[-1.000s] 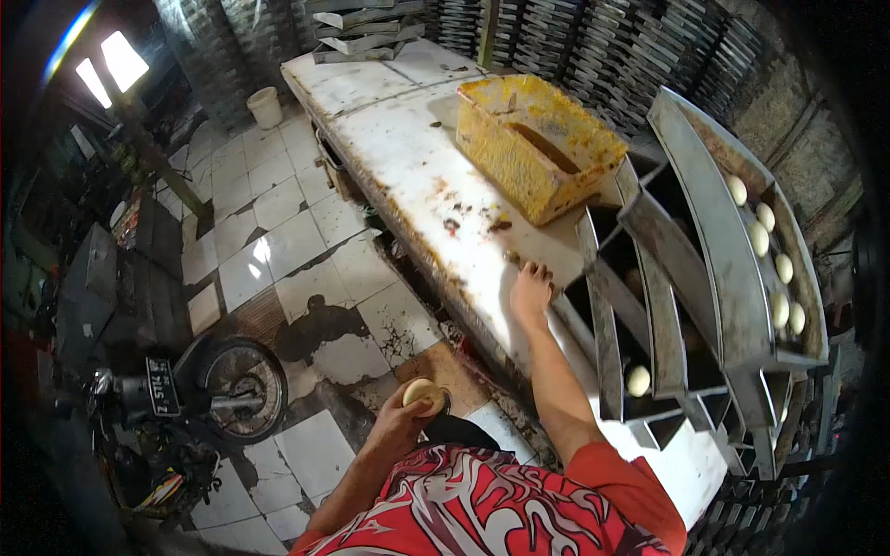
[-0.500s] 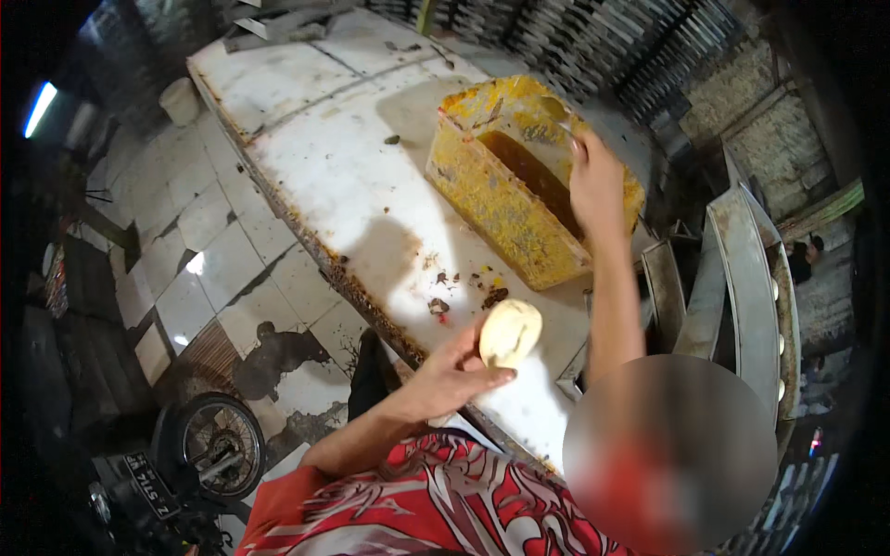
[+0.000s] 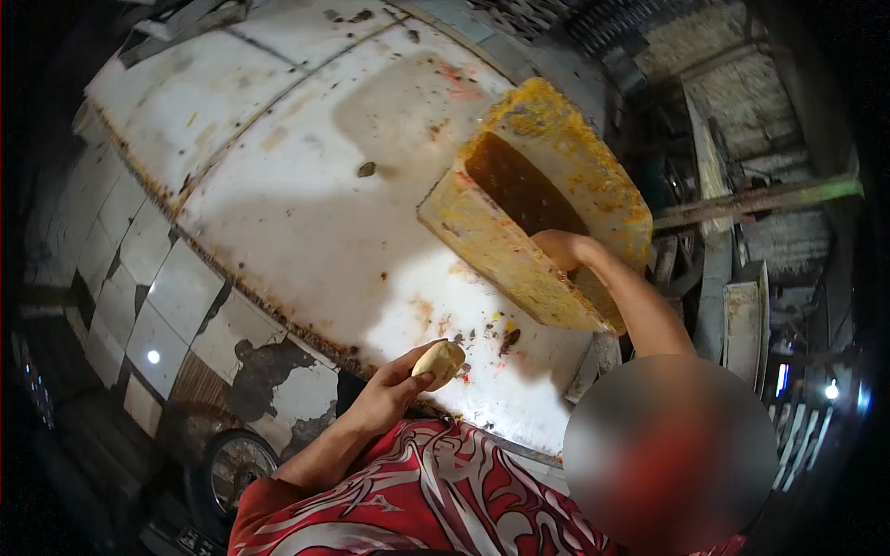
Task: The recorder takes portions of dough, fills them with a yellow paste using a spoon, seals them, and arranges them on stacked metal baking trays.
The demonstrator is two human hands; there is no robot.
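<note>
Near the front edge of the white table, my left hand [image 3: 397,387] is closed around a pale cream, smooth, rounded lump [image 3: 439,362], with the thumb along its lower side. The lump's exact kind I cannot make out. My right hand [image 3: 562,248] reaches over the near wall of a yellow-crusted rectangular tub [image 3: 519,262]. Dark brown liquid [image 3: 524,190] lies in the tub. The fingers of that hand are down inside, hidden behind the wall, and whatever they hold does not show. The tub stands tilted in view on the table's right side.
The stained white table [image 3: 297,176] has a crusted left edge. Dark crumbs [image 3: 508,342] are scattered near the tub, and a small dark lump [image 3: 367,170] lies farther off. A motorcycle wheel [image 3: 236,473] stands at lower left on cracked floor tiles. Metal troughs [image 3: 744,324] stand at right.
My right hand has come down from the tub's far rim, where it held a spoon-like tool, into the tub. My left hand still holds the cream lump, now turned. The view has shifted.
</note>
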